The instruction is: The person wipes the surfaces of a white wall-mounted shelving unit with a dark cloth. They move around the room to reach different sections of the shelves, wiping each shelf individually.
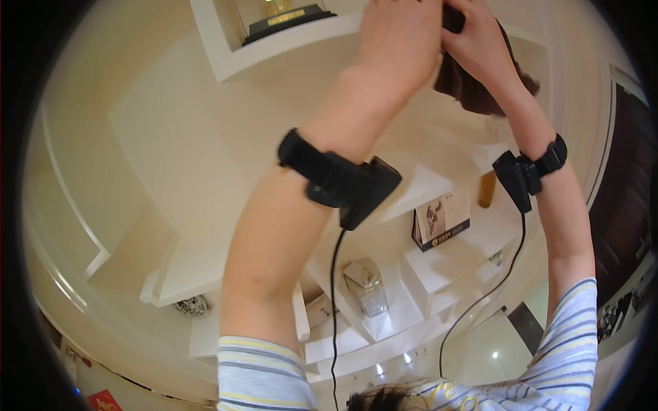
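Both arms reach up to the top edge of the picture. My left hand [403, 38] is beside my right hand, and its fingers are cut off by the frame, so its hold cannot be told. With thumb and fingers bent around it, my right hand [480, 46] grips a dark brown, cloth-like item [468, 90]. Part of this item shows between the thumb and forefinger, and folds hang below and behind the hand. Its upper part is out of view. Near the hands at upper left, a trophy-like ornament on a black base [288, 23] stands on a white wall shelf [257, 59].
Lower white shelves hold a desk calendar [442, 218], an amber cylinder [486, 190], a clear container [367, 287] and a round patterned object [192, 306]. Black devices [354, 185] are strapped to both forearms, with cables [334, 308] hanging down. A dark door [624, 190] stands right.
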The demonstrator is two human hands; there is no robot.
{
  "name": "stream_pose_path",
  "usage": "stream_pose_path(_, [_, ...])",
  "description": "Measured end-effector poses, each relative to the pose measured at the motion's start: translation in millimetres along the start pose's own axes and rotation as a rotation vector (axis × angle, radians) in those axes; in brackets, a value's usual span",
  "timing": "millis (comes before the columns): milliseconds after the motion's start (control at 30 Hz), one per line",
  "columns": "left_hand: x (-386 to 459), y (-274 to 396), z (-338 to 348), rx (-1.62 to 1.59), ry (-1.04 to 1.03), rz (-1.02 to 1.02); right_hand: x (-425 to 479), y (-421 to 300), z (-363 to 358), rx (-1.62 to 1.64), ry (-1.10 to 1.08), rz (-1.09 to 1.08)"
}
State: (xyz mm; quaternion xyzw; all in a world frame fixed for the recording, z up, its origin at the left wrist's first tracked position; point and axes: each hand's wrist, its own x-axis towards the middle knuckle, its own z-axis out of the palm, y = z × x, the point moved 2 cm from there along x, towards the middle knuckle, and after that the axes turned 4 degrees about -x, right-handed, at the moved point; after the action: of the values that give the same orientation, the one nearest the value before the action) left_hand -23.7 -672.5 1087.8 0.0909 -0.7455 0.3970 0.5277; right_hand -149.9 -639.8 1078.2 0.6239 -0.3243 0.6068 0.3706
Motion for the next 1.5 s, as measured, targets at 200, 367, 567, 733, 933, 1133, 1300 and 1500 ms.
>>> stream_pose_path(200, [-34,-9,-60,-0.059,-0.045,0.046,-16,-41,18,0.172,0.033,-0.132])
stream_pose_path(367, [-82,8,-98,-0.085,-0.186,0.011,-58,-81,19,0.355,-0.15,0.003])
stream_pose_path(567, [-158,14,-88,-0.209,-0.489,-0.252,-126,-70,56,0.262,-0.664,0.066])
stream_pose_path(733, [-219,29,-79,-0.233,-0.634,-0.384,-186,-63,79,0.03,-0.951,0.087])
stream_pose_path(933, [-251,26,-113,-0.196,-0.613,-0.466,-176,-97,98,0.115,-1.03,0.086])
stream_pose_path(1133, [-270,7,-172,-0.107,-0.607,-0.609,-183,-186,133,0.222,-1.001,-0.108])
stream_pose_path(1300, [-281,-8,-186,-0.099,-0.611,-0.7,-172,-167,119,0.35,-1.036,-0.029])
stream_pose_path(1500, [-288,-20,-183,0.041,-0.64,-0.654,-169,-67,83,0.129,-1.118,0.142])
